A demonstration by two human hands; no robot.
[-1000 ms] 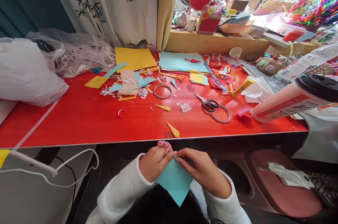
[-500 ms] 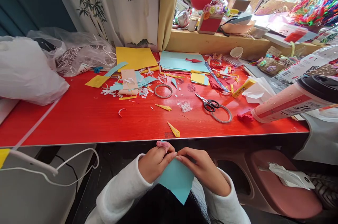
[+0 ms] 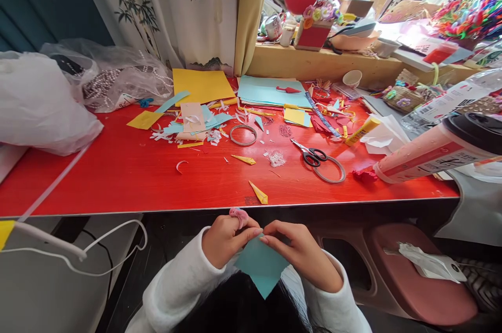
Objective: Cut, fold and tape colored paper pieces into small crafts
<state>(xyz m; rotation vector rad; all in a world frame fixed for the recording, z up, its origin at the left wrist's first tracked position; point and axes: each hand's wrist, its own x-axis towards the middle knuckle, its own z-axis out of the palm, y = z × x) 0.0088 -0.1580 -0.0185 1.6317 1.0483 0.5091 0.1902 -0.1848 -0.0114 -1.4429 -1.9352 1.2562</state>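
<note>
Both hands pinch the top corner of a light blue sheet of paper point(image 3: 263, 269), which hangs down in a diamond shape in front of my body. My left hand point(image 3: 229, 238) is closed on it at the left of the corner, with a pink fuzzy ring point(image 3: 239, 216) on a finger. From the right, my right hand point(image 3: 298, 249) grips the same corner between thumb and fingers. Just beyond my hands, a folded yellow paper cone point(image 3: 259, 193) lies near the table's front edge. A second yellow folded piece point(image 3: 243, 159) lies farther back.
On the red table point(image 3: 129, 181) lie black-handled scissors point(image 3: 311, 155), a tape roll point(image 3: 243, 135), paper scraps point(image 3: 196, 126) and a stack of blue sheets point(image 3: 270, 91). A pink tumbler point(image 3: 431, 150) lies tilted at right. A white plastic bag point(image 3: 43, 103) sits at left.
The paper's lower tip has risen slightly and looks straighter. My left hand has shifted a little to the left; both hands still pinch the corner.
</note>
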